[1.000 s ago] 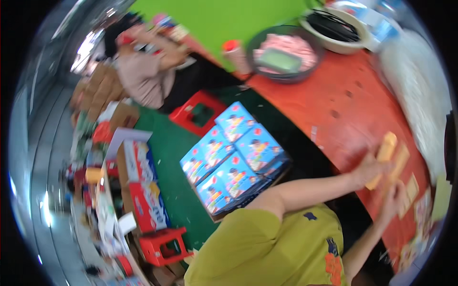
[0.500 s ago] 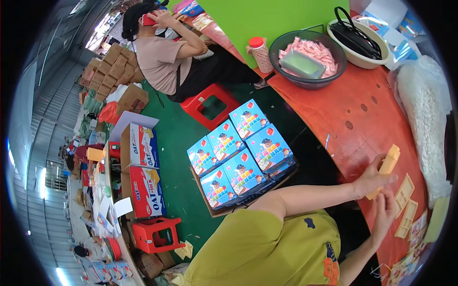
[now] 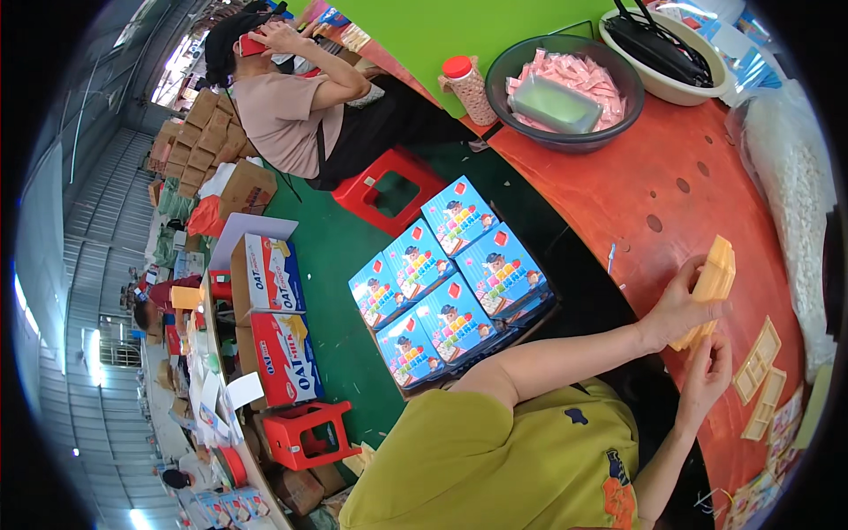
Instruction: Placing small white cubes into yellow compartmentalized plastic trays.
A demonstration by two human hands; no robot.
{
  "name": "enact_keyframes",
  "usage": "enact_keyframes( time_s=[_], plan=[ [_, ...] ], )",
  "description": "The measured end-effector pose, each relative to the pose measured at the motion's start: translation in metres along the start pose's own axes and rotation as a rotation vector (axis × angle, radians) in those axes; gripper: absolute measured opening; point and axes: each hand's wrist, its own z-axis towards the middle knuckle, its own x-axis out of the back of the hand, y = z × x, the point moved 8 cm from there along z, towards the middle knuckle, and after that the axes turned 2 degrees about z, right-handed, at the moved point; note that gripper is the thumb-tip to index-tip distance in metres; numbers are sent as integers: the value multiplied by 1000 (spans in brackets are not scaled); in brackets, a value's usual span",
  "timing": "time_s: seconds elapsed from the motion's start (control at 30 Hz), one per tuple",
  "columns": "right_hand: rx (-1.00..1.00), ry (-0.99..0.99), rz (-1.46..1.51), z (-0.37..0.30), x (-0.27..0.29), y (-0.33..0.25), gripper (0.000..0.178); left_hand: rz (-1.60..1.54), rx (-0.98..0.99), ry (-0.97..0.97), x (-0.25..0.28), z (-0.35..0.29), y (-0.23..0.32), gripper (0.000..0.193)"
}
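Note:
My left hand [image 3: 680, 311] is closed around a stack of thin pale-yellow plastic trays [image 3: 717, 272], held tilted above the red table's near edge. Just below it, my right hand [image 3: 707, 375] has its fingers curled together at the lower end of the stack. Whatever those fingertips pinch is hidden. Two loose compartmented trays lie on the tabletop beside my right hand: an upper tray [image 3: 757, 360] and a lower tray [image 3: 765, 404], close together.
On the red table [image 3: 636, 185] stand a dark basin [image 3: 565, 141] of pink packets, a red-lidded jar [image 3: 473, 93] and a white basin [image 3: 680, 91]. A large clear bag [image 3: 786, 203] lines the far side. Blue boxes [image 3: 450, 318] fill a carton by my left arm; a person [image 3: 283, 115] sits beyond a red stool [image 3: 389, 190].
The tray stack has turned in my left hand and now shows more of its broad side. My right hand stays near its lower end. The whole view has shifted slightly.

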Motion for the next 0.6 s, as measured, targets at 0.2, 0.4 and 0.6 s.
enact_keyframes(
  time_s=[0.2,0.4,0.6],
  plan=[
    [-16,125,-441,18,22,17,17,-84,-15,117,30,18,6,66],
    [58,135,-672,44,4,18,21,72,156,325,62,18,11,31],
    [123,-9,-58,33,-3,-29,12,80,96,-11,30,24,-6,46]
  ],
)
